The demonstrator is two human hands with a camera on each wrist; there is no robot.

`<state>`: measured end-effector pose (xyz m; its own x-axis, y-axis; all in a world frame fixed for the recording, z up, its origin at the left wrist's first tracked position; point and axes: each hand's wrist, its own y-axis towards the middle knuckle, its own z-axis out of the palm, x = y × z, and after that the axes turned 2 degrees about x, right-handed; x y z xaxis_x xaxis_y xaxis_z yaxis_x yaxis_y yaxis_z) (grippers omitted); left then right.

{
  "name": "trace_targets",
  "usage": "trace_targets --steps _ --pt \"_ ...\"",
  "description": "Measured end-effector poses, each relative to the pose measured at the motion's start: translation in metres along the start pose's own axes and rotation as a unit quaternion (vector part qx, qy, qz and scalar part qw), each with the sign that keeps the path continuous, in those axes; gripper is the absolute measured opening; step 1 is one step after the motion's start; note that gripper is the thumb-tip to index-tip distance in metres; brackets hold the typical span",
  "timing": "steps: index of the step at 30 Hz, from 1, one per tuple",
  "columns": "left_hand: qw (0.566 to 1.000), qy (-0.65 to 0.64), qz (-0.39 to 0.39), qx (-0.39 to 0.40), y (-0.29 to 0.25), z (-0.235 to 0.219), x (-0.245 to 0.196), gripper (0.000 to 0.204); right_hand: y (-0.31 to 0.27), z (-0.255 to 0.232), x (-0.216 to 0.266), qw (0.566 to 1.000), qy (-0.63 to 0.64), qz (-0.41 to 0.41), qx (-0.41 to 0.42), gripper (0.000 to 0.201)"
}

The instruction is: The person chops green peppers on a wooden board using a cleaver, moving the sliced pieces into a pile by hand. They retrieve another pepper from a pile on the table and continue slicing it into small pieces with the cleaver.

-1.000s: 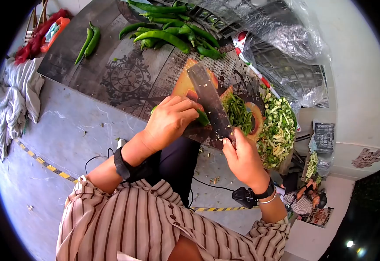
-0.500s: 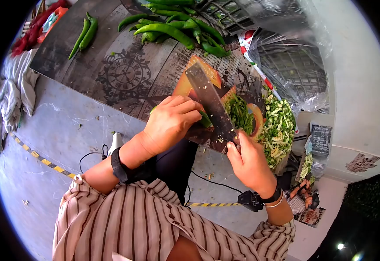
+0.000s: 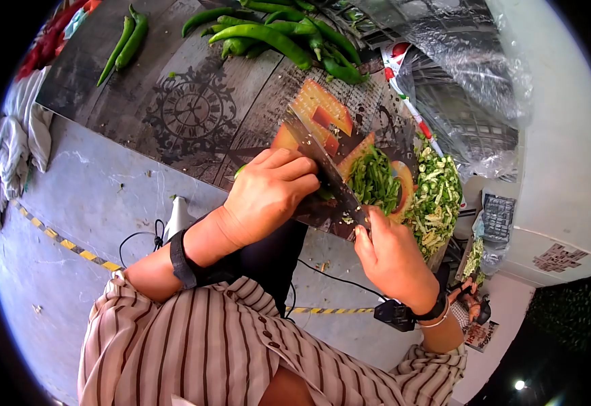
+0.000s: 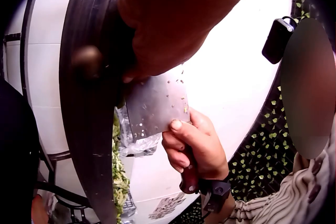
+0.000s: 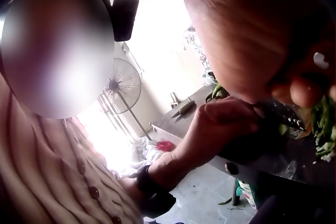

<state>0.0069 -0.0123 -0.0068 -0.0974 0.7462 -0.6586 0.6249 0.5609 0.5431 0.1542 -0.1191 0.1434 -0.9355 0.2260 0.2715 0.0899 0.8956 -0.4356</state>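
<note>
Held pepper: a long, slender, glossy green pepper [image 3: 239, 172] lies on the worktop [image 3: 133, 115], a dark, wood-patterned surface, near its front edge; most of its length is hidden beneath the hand.
Left hand [image 3: 272, 193]: fingers bent over the pepper, grasping it from above.
Right hand [image 3: 397, 260]: fingers wrapped round the reddish-brown handle [image 4: 190, 174] of a broad, rectangular steel cleaver [image 3: 329, 169]; the thumb lies against the flat of the blade.
Key relation: in the head view, the pepper's long axis runs from upper left to lower right beneath the left fingers, its far end directed at the cleaver; the blade slants across that line, just right of the left fingertips. Whether steel touches pepper cannot be told.
Nearer hand: the left, directly over the pepper; the right lies beyond the blade, to the right.
Cut strips: a small, loose heap of thin, dark green strips [image 3: 375, 177] rests just right of the blade.
Chopped pile: a larger mound of pale green and white pieces [image 3: 434, 199] lies farther right.
Whole peppers: a glossy green cluster [image 3: 275, 37] lies towards the rear, with a separate green pair [image 3: 125, 47] well apart at left.
</note>
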Motion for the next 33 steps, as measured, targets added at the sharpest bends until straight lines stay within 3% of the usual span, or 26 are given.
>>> trace_targets --steps 8,20,22,33 --pt "1.0 -0.004 0.001 -0.014 0.001 -0.002 -0.001 0.018 0.005 -0.003 -0.001 0.999 0.011 0.028 0.039 0.017" --pt "1.0 -0.016 -0.009 -0.006 0.002 -0.002 -0.001 0.016 0.016 0.007 -0.009 0.999 0.026 0.021 0.032 0.016" --pt "1.0 -0.022 -0.002 -0.017 0.0 0.003 0.0 0.016 0.023 0.021 -0.014 0.995 0.095 0.005 -0.018 0.015" --pt "0.998 -0.025 0.022 -0.043 0.003 0.0 0.001 0.015 0.031 0.033 -0.034 0.975 0.137 -0.046 -0.17 0.013"
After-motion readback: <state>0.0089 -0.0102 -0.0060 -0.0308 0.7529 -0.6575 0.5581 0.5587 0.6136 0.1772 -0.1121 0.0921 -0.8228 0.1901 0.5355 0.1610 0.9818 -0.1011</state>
